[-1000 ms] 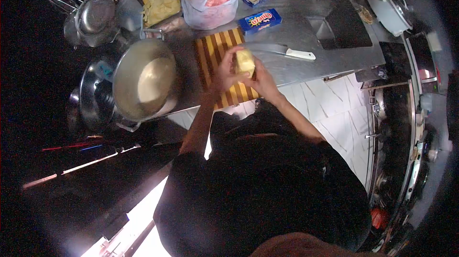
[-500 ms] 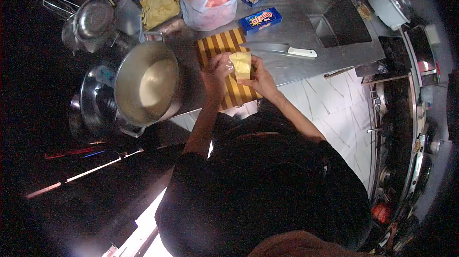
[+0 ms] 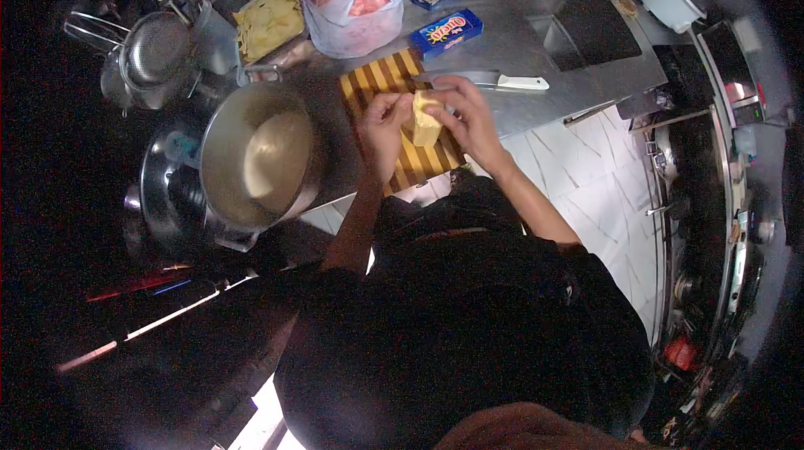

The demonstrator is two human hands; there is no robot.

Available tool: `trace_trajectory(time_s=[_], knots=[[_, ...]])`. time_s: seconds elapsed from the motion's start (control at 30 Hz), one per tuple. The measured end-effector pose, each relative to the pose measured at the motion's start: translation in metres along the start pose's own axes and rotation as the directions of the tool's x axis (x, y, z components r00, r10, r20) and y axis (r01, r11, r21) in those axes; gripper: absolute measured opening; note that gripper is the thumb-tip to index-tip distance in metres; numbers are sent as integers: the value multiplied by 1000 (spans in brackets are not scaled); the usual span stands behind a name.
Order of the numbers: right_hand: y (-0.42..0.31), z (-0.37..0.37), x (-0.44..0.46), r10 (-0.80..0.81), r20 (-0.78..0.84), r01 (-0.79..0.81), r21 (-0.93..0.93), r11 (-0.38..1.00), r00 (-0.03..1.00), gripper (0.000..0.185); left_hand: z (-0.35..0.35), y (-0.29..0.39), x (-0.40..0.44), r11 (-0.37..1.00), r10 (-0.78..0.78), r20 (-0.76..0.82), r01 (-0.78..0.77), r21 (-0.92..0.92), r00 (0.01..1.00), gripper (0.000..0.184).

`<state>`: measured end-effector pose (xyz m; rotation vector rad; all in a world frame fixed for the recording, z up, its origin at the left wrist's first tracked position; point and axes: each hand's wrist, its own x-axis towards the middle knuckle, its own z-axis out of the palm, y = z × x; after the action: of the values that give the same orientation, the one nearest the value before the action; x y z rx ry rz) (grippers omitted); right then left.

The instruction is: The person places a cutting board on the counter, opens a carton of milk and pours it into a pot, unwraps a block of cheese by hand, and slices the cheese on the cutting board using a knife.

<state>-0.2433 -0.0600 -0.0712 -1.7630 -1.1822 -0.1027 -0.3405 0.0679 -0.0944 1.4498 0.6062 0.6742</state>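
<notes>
While right hand (image 3: 471, 121) grips yellow block (image 3: 425, 130) over striped board (image 3: 378, 78), left hand (image 3: 383, 130) bunches fingertips at its left side (gripping or not, can't tell). Block looks whole, no slices showing; knife (image 3: 502, 81) lies unused, blue box (image 3: 447, 33) beyond.

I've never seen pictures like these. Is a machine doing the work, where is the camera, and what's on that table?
No machine is doing it: these are a person's bare hands. The camera is worn on the head, looking forward and down, so the person's own dark shirt shows below. The right hand holds a yellow block over a striped cutting board. The left hand is right beside it; whether it touches the block is hard to tell. On the metal table are also a white-handled knife, a blue box, a plastic bag and a big pot.
</notes>
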Motion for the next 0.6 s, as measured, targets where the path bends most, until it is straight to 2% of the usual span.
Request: trace_trajectory(time_s=[0.03,0.13,0.23,0.33,0.43,0.53,0.6], knots=[[5,-2,3,-90,8,91,-66,994,996,23,1,-3,1,1000,-10,6,10,-17,1000,16],[7,0,10,-34,43,43,-228,973,999,17,3,1,3,999,14,54,-11,-47,998,16],[7,5,12,-24,-35,18,-174,985,999,15,2,-7,9,998,46,69,-44,-38,997,17],[15,7,10,25,-80,-34,-110,993,996,15,-1,-11,9,970,-127,117,148,-193,985,19],[15,6,11,187,-23,-188,-77,979,982,21,3,-14,7,908,-203,82,219,-356,976,18],[11,5,7,182,-2,-181,91,979,983,39,4,-5,11,979,-112,-60,99,-175,992,16],[-7,2,1,156,50,-156,-7,988,987,53,8,13,2,1000,-22,7,22,-22,1000,16]])
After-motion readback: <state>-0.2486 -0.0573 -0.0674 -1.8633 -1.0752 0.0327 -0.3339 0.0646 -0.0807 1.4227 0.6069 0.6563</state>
